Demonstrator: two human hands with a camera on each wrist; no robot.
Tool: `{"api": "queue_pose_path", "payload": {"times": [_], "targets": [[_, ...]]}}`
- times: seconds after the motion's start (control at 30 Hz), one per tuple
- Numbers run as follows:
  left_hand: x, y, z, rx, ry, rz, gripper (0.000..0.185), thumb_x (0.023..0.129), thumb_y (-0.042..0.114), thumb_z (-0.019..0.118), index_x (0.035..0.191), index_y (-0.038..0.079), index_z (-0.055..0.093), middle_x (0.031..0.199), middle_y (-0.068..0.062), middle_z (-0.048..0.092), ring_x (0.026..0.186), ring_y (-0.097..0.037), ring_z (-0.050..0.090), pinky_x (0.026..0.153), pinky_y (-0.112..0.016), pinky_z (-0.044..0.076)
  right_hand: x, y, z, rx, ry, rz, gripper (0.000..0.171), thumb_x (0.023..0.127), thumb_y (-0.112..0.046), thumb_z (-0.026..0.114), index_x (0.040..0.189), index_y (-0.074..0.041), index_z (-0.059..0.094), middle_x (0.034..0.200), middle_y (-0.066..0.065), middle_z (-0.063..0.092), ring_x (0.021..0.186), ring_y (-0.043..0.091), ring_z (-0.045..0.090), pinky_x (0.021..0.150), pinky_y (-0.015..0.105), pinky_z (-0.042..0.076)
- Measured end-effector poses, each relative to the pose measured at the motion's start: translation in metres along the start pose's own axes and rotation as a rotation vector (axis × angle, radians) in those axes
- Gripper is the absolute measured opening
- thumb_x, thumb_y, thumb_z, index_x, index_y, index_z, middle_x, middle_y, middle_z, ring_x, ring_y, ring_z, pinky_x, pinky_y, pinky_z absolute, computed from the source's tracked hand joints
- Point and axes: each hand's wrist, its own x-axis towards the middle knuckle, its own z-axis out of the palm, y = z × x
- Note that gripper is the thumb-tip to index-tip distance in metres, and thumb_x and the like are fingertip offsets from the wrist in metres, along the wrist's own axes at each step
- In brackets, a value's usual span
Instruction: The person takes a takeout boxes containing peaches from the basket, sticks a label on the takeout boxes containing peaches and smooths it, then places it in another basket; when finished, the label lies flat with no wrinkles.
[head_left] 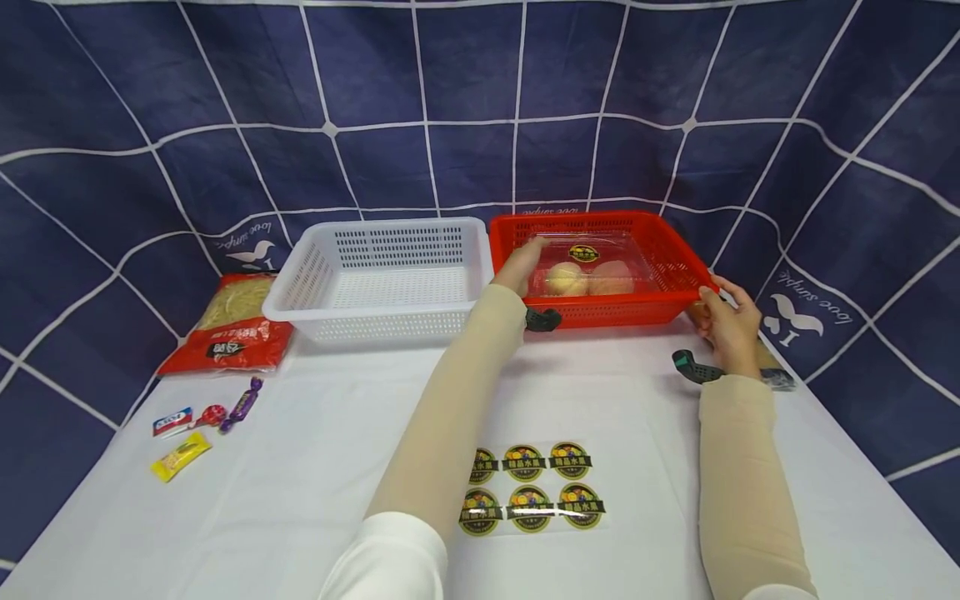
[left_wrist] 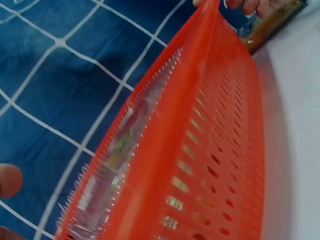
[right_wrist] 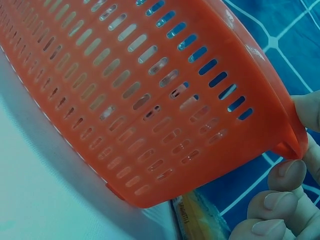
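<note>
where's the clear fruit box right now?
Head view: the clear fruit box lies inside the red basket, right of the white basket, with the left hand on its left end.

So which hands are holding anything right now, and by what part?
The right hand grips the red basket by its right front corner rim. The left hand rests on the clear fruit box; grip unclear.

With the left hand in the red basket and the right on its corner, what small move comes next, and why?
Probably the left hand lets go of the clear plastic fruit box and withdraws: the box already lies inside the red slotted plastic basket, whose corner the right hand steadies.
</note>
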Motion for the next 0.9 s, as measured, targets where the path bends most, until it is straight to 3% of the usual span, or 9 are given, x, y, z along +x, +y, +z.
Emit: {"api": "queue_pose_path", "payload": {"times": [0.23,0.43,0.57,0.73,0.83,0.9], "targets": [[-0.022,0.026,-0.012,0.021,-0.077,0.096,0.058,0.116,0.04,0.041,0.17,0.02,0.037,0.18,-0.008,0.019,0.164,-0.033,0.017,0.133,-0.055,0.016,0.001,-0.003,0.0,0.008,0.008,-0.017,0.03,0.103,-0.019,0.076,0.13,-0.024,0.064,0.072,0.001,0.067,0.047,0.014,0.05,0.048,0.019,0.05],[-0.049,0.033,-0.025,-0.071,-0.201,0.141,0.055,0.116,0.032,0.045,0.167,0.012,0.041,0.171,-0.017,0.039,0.156,-0.038,0.038,0.13,-0.048,0.03,0.0,-0.006,-0.002,0.001,0.013,-0.018,0.029,0.103,-0.02,0.076,0.129,-0.025,0.064,0.073,0.0,0.069,0.048,0.014,0.051,0.049,0.019,0.051],[-0.074,0.02,-0.04,-0.047,-0.303,0.159,0.051,0.116,0.028,0.046,0.163,0.009,0.048,0.161,-0.015,0.055,0.145,-0.034,0.055,0.125,-0.046,0.04,-0.001,-0.004,-0.002,0.011,-0.003,-0.019,0.028,0.104,-0.019,0.075,0.129,-0.025,0.064,0.072,0.001,0.07,0.047,0.015,0.051,0.048,0.019,0.05],[-0.111,-0.007,-0.066,0.013,-0.45,0.245,0.049,0.117,0.024,0.043,0.161,0.004,0.048,0.157,-0.02,0.057,0.141,-0.042,0.057,0.123,-0.051,0.042,-0.001,-0.003,-0.001,0.004,-0.019,-0.024,0.026,0.104,-0.018,0.074,0.127,-0.025,0.064,0.07,0.001,0.068,0.046,0.015,0.05,0.047,0.019,0.05],[-0.131,-0.024,-0.085,0.05,-0.478,0.282,0.05,0.116,0.021,0.041,0.162,0.001,0.046,0.157,-0.024,0.056,0.14,-0.045,0.057,0.121,-0.051,0.044,0.0,-0.003,0.0,-0.018,-0.017,-0.026,0.028,0.104,-0.019,0.074,0.129,-0.025,0.063,0.071,0.001,0.068,0.047,0.015,0.051,0.047,0.019,0.05],[-0.141,-0.037,-0.098,0.068,-0.461,0.284,0.051,0.116,0.021,0.041,0.161,-0.001,0.045,0.155,-0.024,0.057,0.138,-0.043,0.06,0.119,-0.048,0.047,0.0,-0.003,-0.001,-0.038,-0.013,-0.026,0.029,0.105,-0.02,0.073,0.131,-0.024,0.062,0.072,0.0,0.069,0.048,0.014,0.05,0.048,0.019,0.05]]}}
